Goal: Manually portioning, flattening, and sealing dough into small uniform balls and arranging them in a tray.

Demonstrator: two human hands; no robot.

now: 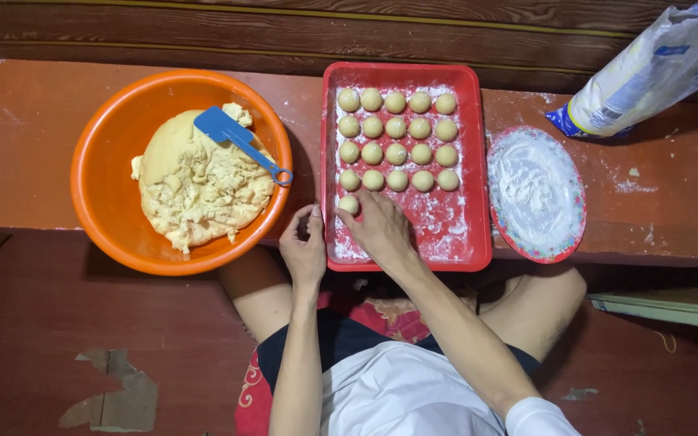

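Seen from above, a person sits cross-legged before a low reddish-brown wooden bench (672, 218). On it rests a rectangular red plastic tray (478, 161), dusted with white flour, holding four neat rows of five small pale-yellow dough balls (397, 127). A single further small dough ball (349, 204) sits at the tray's near left corner, starting a fifth row.

The right hand (381, 230) lies palm-down inside the tray, fingers loosely spread, its fingertips touching or just beside that single ball; whether it pinches the ball cannot be told from here. The left hand (304, 250) rests on the tray's left rim, fingers curled, thumb up, holding nothing that shows.

The ball looks light and soft, likely to dent or flatten under pressure and a little tacky where flour is thin. It would be best lifted gently from its sides with fingertips, or cupped from beneath.

To the left stands a round orange plastic bowl (98, 194) with a large lump of rough pale dough (195, 190) and a blue plastic spatula (232, 137) lying on it. To the right is an oval plate with a patterned rim (579, 202), coated in flour, and a white-and-blue plastic bag (648, 69), cut off by the frame's upper right edge.

The right palm hides part of the tray floor, and the tray's near edge overhangs the person's lap.
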